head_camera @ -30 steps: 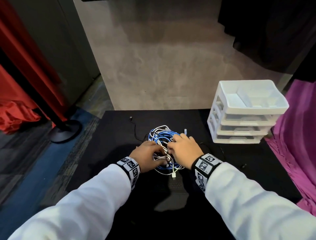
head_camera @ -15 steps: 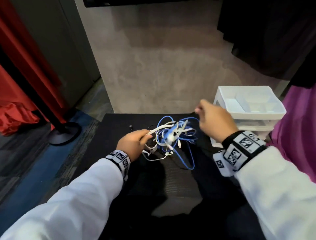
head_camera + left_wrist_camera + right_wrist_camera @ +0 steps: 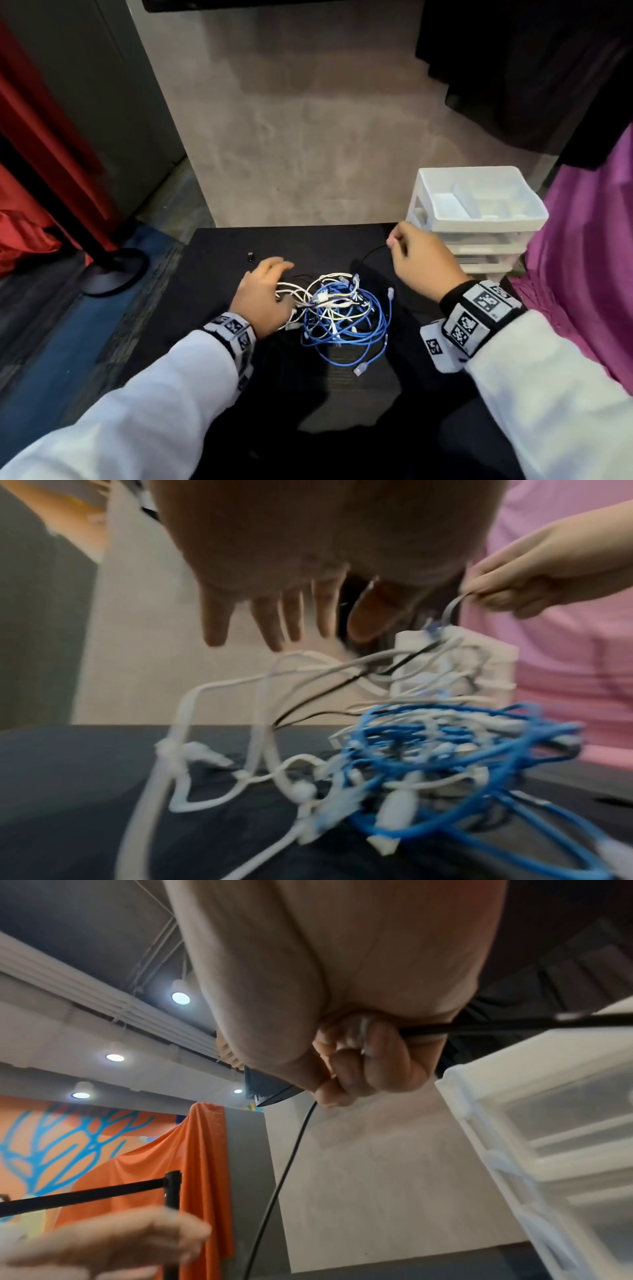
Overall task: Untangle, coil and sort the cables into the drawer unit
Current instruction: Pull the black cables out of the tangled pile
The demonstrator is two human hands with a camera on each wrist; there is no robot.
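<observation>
Right fingers [image 3: 359, 1053] curled tight, pinching a thin black cable [image 3: 274, 1194] that drops from the fist toward the table. Right hand [image 3: 424, 260] raised just in front of the drawer unit [image 3: 479, 219], on the side nearer the tangle. Black cable [image 3: 370, 253] arcing from that pinch down to the far right edge of the tangle.

Left fingers [image 3: 274, 620] spread and nearly straight, gripping nothing visible from the left wrist. Left hand [image 3: 263, 298] lying palm down at the left edge of the tangle, over the white strands there; whether pressing or only resting on them, cannot tell.

Tangle [image 3: 342, 311] of blue and white cables in one loose knot on the black table [image 3: 212, 274], to the left of the drawer unit and nearer the person. Blue loops [image 3: 346, 346] spilling from the near side of the tangle, one clear plug [image 3: 361, 368] at their nearest end. White strands [image 3: 291, 291] bunched toward the left side. Small dark plug [image 3: 250, 256] alone on the table beyond the left hand, apart from the tangle.

Drawer unit white, three closed drawers under an open top tray, at the far right corner of the table. Purple cloth [image 3: 582, 267] just right of the drawer unit. Red curtain [image 3: 41, 144] and a black stand base [image 3: 113, 270] on the floor, well left of it.
</observation>
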